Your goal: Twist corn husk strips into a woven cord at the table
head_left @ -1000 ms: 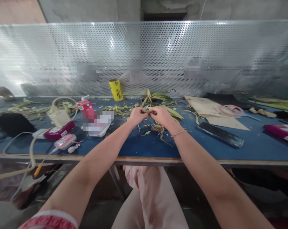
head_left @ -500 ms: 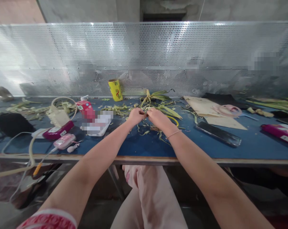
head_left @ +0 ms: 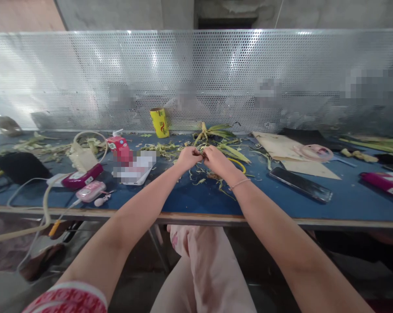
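Over the middle of the blue table, my left hand point(head_left: 187, 158) and my right hand point(head_left: 215, 159) meet with fingertips pinched close together. Whatever sits between the fingers is small and mostly hidden; I cannot make out its kind. Just behind the hands lies a bundle of green-yellow plant stalks and leaves point(head_left: 219, 130). Pale plant shreds point(head_left: 201, 180) are strewn below the hands. A curved yellow cord or tube point(head_left: 238, 164) shows beside my right hand.
Left stand a yellow can-shaped roll point(head_left: 159, 123), a pink carton point(head_left: 120, 148), a white device point(head_left: 140, 169) and a purple pack point(head_left: 82, 177) with cables. To the right lie a phone point(head_left: 300, 184), brown card point(head_left: 274, 147) and another purple pack point(head_left: 383, 183). A perforated metal screen point(head_left: 196, 65) closes the back.
The view has shifted slightly, so everything on the table sits a little further right. Both hands stay together in nearly the same pose, with small finger movement.
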The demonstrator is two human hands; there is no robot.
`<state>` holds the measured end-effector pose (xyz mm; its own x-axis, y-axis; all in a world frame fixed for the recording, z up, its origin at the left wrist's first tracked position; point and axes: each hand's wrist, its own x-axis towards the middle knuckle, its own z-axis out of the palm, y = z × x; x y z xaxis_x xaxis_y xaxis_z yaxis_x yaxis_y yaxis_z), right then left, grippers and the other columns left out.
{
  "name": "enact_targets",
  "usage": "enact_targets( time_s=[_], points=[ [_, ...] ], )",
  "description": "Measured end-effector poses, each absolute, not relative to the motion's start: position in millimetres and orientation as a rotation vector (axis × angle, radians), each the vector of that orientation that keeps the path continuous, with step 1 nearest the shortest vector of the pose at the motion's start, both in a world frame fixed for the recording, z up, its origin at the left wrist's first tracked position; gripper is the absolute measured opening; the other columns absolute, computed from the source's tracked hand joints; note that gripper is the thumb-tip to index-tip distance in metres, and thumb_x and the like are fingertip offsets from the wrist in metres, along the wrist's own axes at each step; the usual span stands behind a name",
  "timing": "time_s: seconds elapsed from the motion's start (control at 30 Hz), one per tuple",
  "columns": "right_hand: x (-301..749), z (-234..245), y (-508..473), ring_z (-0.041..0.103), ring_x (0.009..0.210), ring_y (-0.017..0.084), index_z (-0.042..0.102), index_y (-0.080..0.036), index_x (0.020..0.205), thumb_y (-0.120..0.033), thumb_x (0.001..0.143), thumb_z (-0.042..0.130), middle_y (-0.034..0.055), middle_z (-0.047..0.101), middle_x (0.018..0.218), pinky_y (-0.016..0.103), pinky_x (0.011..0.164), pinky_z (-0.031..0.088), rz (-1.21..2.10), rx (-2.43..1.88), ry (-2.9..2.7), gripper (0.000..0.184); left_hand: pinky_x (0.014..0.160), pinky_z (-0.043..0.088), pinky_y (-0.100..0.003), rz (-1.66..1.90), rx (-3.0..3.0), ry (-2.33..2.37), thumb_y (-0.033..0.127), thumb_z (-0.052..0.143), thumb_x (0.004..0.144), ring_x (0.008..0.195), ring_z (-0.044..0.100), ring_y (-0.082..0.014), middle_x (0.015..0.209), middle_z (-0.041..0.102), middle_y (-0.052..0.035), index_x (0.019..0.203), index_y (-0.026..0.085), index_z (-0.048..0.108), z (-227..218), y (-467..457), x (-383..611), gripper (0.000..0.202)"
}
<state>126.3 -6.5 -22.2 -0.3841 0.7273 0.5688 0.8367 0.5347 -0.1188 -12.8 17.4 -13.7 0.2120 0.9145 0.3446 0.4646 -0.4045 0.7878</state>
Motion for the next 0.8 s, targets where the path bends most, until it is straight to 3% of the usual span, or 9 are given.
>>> enact_targets(
  time_s=[0.27, 0.53, 0.8],
  points=[
    [130.9, -20.9, -2.4, 0.051, 0.068, 0.016, 0.054, -0.016, 0.062, -0.01, 0.073, 0.046, 0.0062, 0.055, 0.068, 0.03, 0.069, 0.04, -0.033, -1.217, -2.106, 0.015, 0.053, 0.033, -0.023, 1.162, 2.079, 1.299, 0.02, 0.06, 0.056, 0.054, 0.046, -0.0088, 0.055, 0.053, 0.0024, 0.059, 0.016, 0.052, -12.3, 16.9, -14.9, 0.01],
    [137.5, -17.3, -5.5, 0.059, 0.053, 0.016, 0.054, -0.018, 0.064, -0.017, 0.079, 0.046, 0.0036, 0.062, 0.059, 0.032, 0.06, 0.047, 0.756, -1.11, -1.838, 0.017, 0.049, 0.031, -0.022, 1.116, 1.985, 1.173, 0.018, 0.059, 0.059, 0.047, 0.043, -0.0069, 0.048, 0.05, 0.0039, 0.059, 0.016, 0.049, -6.3, 12.9, -17.0, 0.01],
    [140.8, -13.0, -8.9, 0.057, 0.052, 0.012, 0.05, -0.018, 0.063, -0.024, 0.075, 0.056, -0.0005, 0.058, 0.054, 0.026, 0.058, 0.048, 0.715, -1.108, -1.851, 0.014, 0.046, 0.031, -0.02, 1.066, 1.908, 1.03, 0.018, 0.06, 0.063, 0.044, 0.043, -0.0053, 0.046, 0.049, 0.004, 0.061, 0.014, 0.05, -8.2, 19.1, -19.9, 0.011]
  ],
)
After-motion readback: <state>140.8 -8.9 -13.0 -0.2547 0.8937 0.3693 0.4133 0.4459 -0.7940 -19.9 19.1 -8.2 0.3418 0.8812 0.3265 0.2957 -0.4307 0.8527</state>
